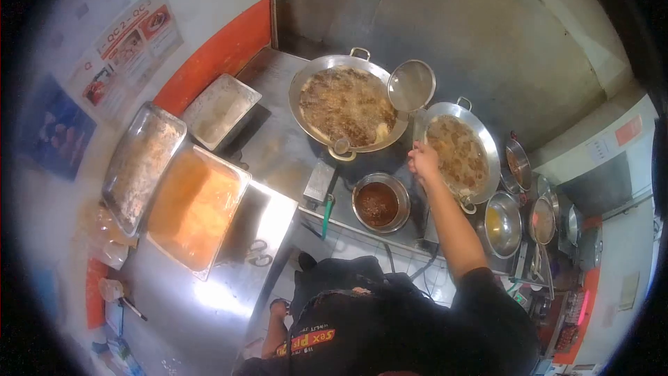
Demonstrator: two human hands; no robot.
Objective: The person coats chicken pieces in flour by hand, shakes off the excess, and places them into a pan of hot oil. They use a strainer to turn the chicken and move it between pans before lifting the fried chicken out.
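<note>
My right hand (pixel 423 160) reaches forward between two big frying pans, its fingers closed around the handle of a round mesh strainer (pixel 411 85). The strainer's basket is raised at the right rim of the left pan (pixel 300 113), where browned food bubbles in oil. Just right of the hand, the second pan (pixel 491 167) also holds frying pieces in oil. A steel pot (pixel 404 217) of dark reddish-brown contents stands nearer my body, left of my forearm. My left hand (pixel 278 308) hangs low beside my waist, small and dim, its fingers unclear.
On the steel table (pixel 278 209) at left are a tray of orange coating (pixel 191 212), a tray of pale crumbly flour (pixel 142 167) and a metal container (pixel 221 108). Scissors (pixel 260 253) lie near its edge. Bowls (pixel 504 226) and strainers (pixel 543 221) crowd the right side.
</note>
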